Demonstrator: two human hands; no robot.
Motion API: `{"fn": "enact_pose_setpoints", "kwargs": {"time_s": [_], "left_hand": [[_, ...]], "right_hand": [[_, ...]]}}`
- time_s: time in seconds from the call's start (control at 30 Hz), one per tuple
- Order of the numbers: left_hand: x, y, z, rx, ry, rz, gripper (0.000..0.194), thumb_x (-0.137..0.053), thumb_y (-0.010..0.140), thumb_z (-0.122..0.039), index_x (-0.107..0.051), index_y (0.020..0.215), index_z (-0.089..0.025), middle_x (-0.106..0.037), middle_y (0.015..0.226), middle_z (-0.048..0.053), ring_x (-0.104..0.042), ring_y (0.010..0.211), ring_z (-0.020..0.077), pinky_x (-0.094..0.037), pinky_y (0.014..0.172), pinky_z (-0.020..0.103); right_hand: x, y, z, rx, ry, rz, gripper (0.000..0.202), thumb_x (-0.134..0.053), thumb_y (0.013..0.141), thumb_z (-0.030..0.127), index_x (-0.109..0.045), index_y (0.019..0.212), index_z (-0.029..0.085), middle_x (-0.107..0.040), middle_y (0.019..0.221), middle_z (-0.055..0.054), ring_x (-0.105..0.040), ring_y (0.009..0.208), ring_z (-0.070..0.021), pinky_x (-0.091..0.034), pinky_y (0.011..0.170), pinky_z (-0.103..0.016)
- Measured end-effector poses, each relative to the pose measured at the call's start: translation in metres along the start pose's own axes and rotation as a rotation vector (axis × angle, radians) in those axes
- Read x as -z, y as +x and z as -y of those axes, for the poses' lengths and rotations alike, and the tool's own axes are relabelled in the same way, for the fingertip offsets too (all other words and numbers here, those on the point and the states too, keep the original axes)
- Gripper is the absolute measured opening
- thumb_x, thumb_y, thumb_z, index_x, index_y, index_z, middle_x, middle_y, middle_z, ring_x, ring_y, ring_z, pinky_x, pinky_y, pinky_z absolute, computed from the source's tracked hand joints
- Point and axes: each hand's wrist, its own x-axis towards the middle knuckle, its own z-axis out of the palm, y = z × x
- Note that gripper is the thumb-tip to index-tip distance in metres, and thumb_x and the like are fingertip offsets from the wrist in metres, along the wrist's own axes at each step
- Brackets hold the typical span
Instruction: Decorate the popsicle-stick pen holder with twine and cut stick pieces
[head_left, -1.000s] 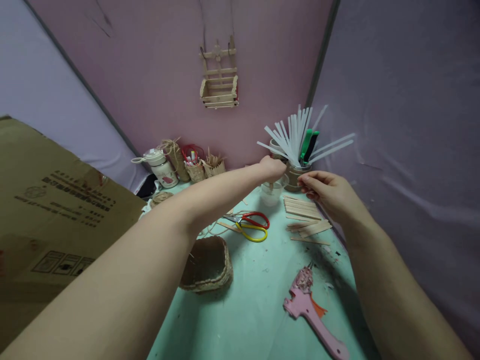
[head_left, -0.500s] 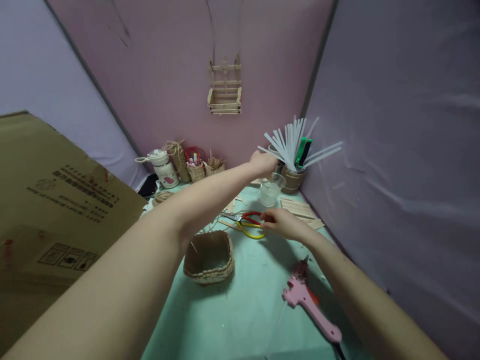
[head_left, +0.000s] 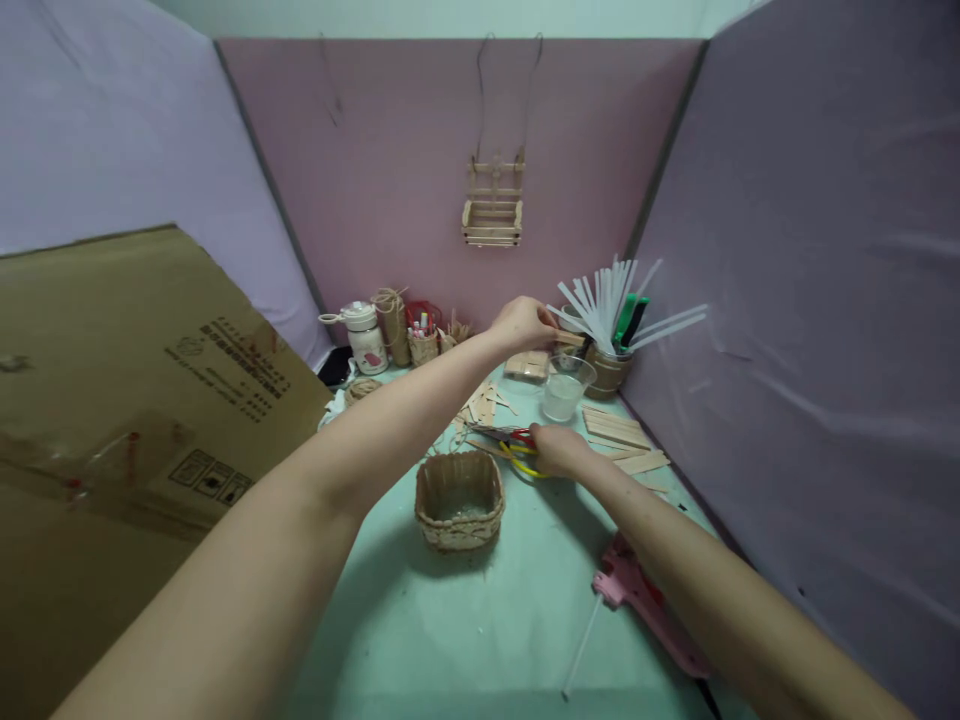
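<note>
My left hand (head_left: 527, 325) reaches to the back of the table, its fingers closed on a small flat piece of light wood (head_left: 568, 338). A dark part shows beside the wood's far end; I cannot tell whether it belongs to it. My right hand (head_left: 556, 450) is closed on the handles of scissors (head_left: 517, 450), one red and one yellow, which lie low over the table with the blades pointing left. In front of them stands a square woven basket (head_left: 459, 535). Behind my right hand is a clear plastic cup (head_left: 564, 395) with whitish contents.
A pink glue gun (head_left: 652, 610) lies under my right forearm. White glue sticks (head_left: 600, 305) stand in a wrapped jar (head_left: 609, 372). Wooden sticks (head_left: 619, 430) lie at right. Cardboard (head_left: 247, 440) leans at left; a bottle (head_left: 366, 340) stands behind. A stick rack (head_left: 493, 220) hangs on the wall.
The view has shifted up and left. My left hand has drawn back from the glue-stick jar, and the wood in its fingers now shows. My right hand has closed round the scissors' handles.
</note>
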Motion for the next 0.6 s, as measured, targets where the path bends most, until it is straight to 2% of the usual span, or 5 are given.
{"fn": "enact_pose_setpoints", "kwargs": {"time_s": [0.17,0.27,0.37,0.43,0.6], "left_hand": [[0.051,-0.098,0.015,0.036,-0.261,-0.262,0.024,-0.064,0.072,-0.03,-0.07,0.087,-0.012,-0.07,0.084,0.007,-0.059,0.073,0.0132,-0.046,0.07,0.027],[0.064,-0.172,0.036,0.162,-0.332,-0.366,0.027,-0.065,0.07,-0.038,-0.07,0.084,-0.017,-0.07,0.079,0.004,-0.061,0.072,0.0149,-0.047,0.068,0.027],[0.062,-0.247,0.066,0.344,-0.384,-0.493,0.029,-0.065,0.069,-0.041,-0.07,0.085,-0.018,-0.071,0.082,0.004,-0.062,0.077,0.0179,-0.047,0.068,0.028],[0.053,-0.29,0.089,0.486,-0.346,-0.586,0.032,-0.064,0.069,-0.044,-0.069,0.087,-0.019,-0.071,0.083,0.005,-0.062,0.077,0.0189,-0.047,0.066,0.028],[0.019,-0.355,0.144,0.716,0.031,-0.593,0.03,-0.053,0.076,-0.039,-0.067,0.091,-0.016,-0.07,0.086,0.007,-0.061,0.076,0.0192,-0.047,0.069,0.029]], "right_hand": [[0.03,-0.019,-0.015,-0.049,-0.021,0.014,0.03,-0.055,0.088,0.032,-0.055,0.114,0.016,-0.058,0.115,-0.007,-0.059,0.096,-0.0191,-0.051,0.08,-0.039],[0.045,-0.041,-0.028,-0.026,0.003,0.001,0.024,-0.054,0.089,0.033,-0.058,0.106,0.017,-0.061,0.105,-0.005,-0.061,0.087,-0.0157,-0.051,0.075,-0.035],[0.05,-0.069,-0.039,-0.003,0.023,-0.044,0.01,-0.065,0.076,0.023,-0.06,0.069,0.018,-0.061,0.069,-0.002,-0.055,0.063,-0.014,-0.043,0.059,-0.028],[0.047,-0.085,-0.048,0.007,0.051,-0.061,0.019,-0.069,0.065,0.017,-0.053,0.056,0.021,-0.056,0.055,-0.001,-0.048,0.052,-0.0144,-0.035,0.05,-0.029],[0.019,-0.1,-0.069,-0.002,0.379,-0.038,0.023,-0.064,0.064,0.041,-0.054,0.052,0.024,-0.057,0.054,-0.004,-0.048,0.052,-0.0168,-0.035,0.05,-0.03]]}}
